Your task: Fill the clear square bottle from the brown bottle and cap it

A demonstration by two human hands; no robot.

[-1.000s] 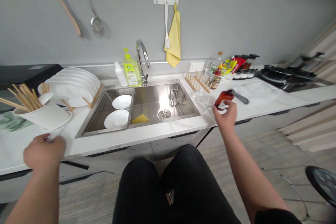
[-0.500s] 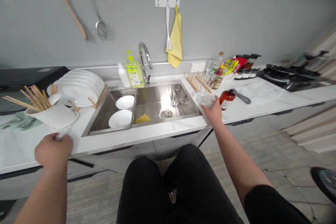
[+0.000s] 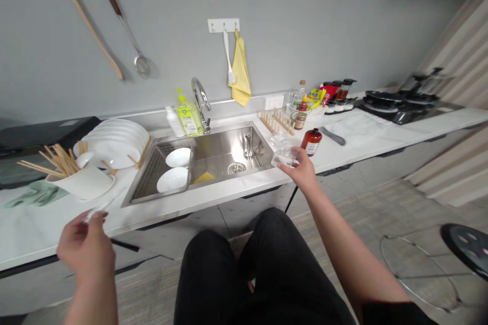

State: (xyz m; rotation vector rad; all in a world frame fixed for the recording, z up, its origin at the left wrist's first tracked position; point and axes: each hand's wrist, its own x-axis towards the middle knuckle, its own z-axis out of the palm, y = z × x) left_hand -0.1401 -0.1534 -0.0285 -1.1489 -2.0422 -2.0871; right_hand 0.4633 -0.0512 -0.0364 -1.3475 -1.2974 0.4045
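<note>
My left hand (image 3: 87, 238) is above the counter's front edge at the left. Its fingers pinch a thin whitish, partly see-through stick-like thing (image 3: 98, 210), too blurred to name. My right hand (image 3: 303, 168) grips a clear glass (image 3: 281, 158), tilted at the sink's right edge. Behind it stands more clear glassware (image 3: 279, 139). Just right of that hand is a brown bottle (image 3: 311, 141) with a white label. A white utensil holder (image 3: 89, 181) with wooden chopsticks stands beyond my left hand, beside a green cloth (image 3: 36, 194).
In the middle is a steel sink (image 3: 219, 147), with a wire basket (image 3: 147, 170) bearing two white bowls (image 3: 172, 180). White plates (image 3: 114, 144) stand in a rack at the left. Soap bottles (image 3: 187, 117) and a tap (image 3: 199, 94) are behind the sink. A wooden rack (image 3: 280, 121) stands at the right.
My right hand has drawn the clear glass slightly toward me and tilted it. My left hand has turned, showing more of the whitish thing. The whole view has shifted.
</note>
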